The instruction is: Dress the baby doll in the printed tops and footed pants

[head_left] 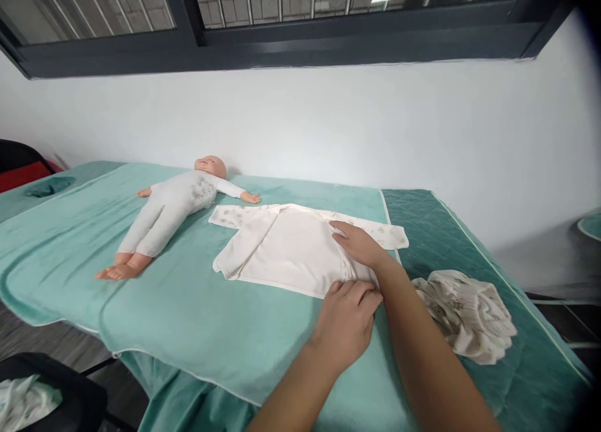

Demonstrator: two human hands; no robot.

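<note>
As counted from the head view, logged one white baby shirt (282,250), spread out on one light green cloth (201,338), with two printed sleeves reaching to opposite sides and one cuff past the cloth's edge, over one darker green quilted cover (432,231). Noted two bare hands, both at the shirt's right-hand part: right hand (359,241) laid on the fabric below the sleeve, fingers loosely extended; left hand (347,319) at the lower hem near the corner, fingers bent and close together. Could not tell a pinch from a press there. Recorded one doll (173,200) in white clothing, on its back left of the shirt, with two bare feet visible; one crumpled pale bundle (467,316) right of the right forearm; one black chair (79,388) at lower left, bearing one pale cloth (25,401).
</note>
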